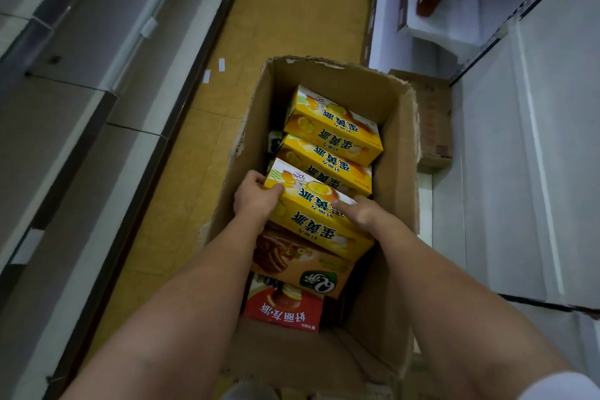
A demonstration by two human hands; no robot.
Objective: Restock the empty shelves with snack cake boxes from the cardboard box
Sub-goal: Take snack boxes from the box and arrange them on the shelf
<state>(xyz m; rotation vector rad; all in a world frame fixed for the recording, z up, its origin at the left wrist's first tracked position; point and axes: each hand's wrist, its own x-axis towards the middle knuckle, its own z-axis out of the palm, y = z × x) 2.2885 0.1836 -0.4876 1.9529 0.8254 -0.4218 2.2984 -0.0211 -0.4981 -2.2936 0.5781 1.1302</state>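
Down inside the cardboard box [399,153] on the aisle floor, seen from the head camera, both hands have hold of the nearest yellow snack cake box [316,216]. The left hand [256,200] curls round its left end, thumb on top; the right hand [358,213] grips the right side, one finger lying across the top face. So each grip is closed on that same box, which sits tilted on a brown snack box [302,261], with two more yellow boxes [331,136] stacked behind and a red box [285,312] nearer the person.

To do this lift well, I judge it best to raise the box level and straight up, clear of the torn cardboard rim, then turn toward the bare white shelves [519,172] on the right.
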